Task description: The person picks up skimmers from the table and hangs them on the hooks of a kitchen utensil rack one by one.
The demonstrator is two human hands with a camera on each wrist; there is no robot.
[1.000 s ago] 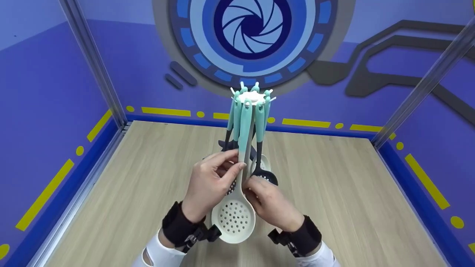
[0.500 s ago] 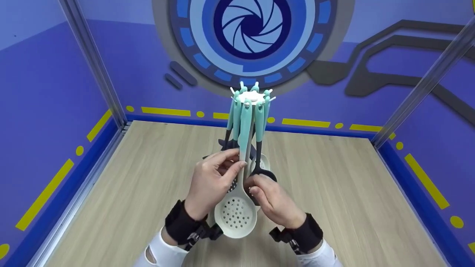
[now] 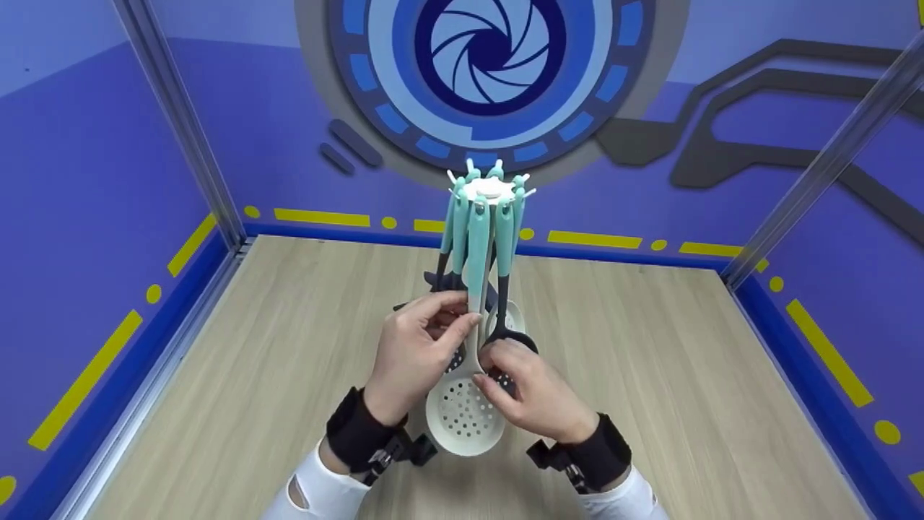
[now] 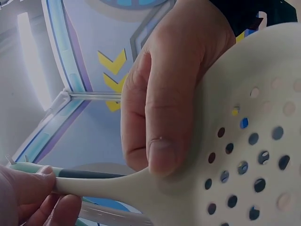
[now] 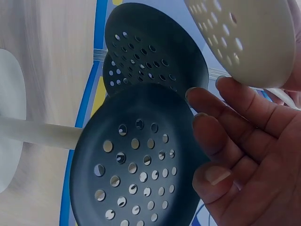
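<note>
A cream skimmer (image 3: 465, 419) with a mint handle top hangs at the front of a white utensil stand (image 3: 491, 189), its perforated bowl facing me. My left hand (image 3: 419, 347) pinches its stem between thumb and fingers, just below the mint part. At the neck of the bowl, my right hand (image 3: 534, 390) grips with its thumb in front and fingers behind. The left wrist view shows that right thumb pressed on the skimmer's shoulder. Behind the fingers, the right wrist view has a black skimmer (image 5: 136, 165) and a second black perforated utensil (image 5: 155, 52).
Several other utensils with mint handles (image 3: 504, 238) hang round the stand, close behind both hands. In the right wrist view its pale post (image 5: 42, 132) meets a white base (image 5: 9, 117). The wooden table (image 3: 650, 361) is bounded by blue-purple panels (image 3: 79, 217).
The cream skimmer's bowl has swung slightly right and away from me. The right hand's thumb has come round to the front of its neck. The left hand follows slightly right, still pinching the stem.
</note>
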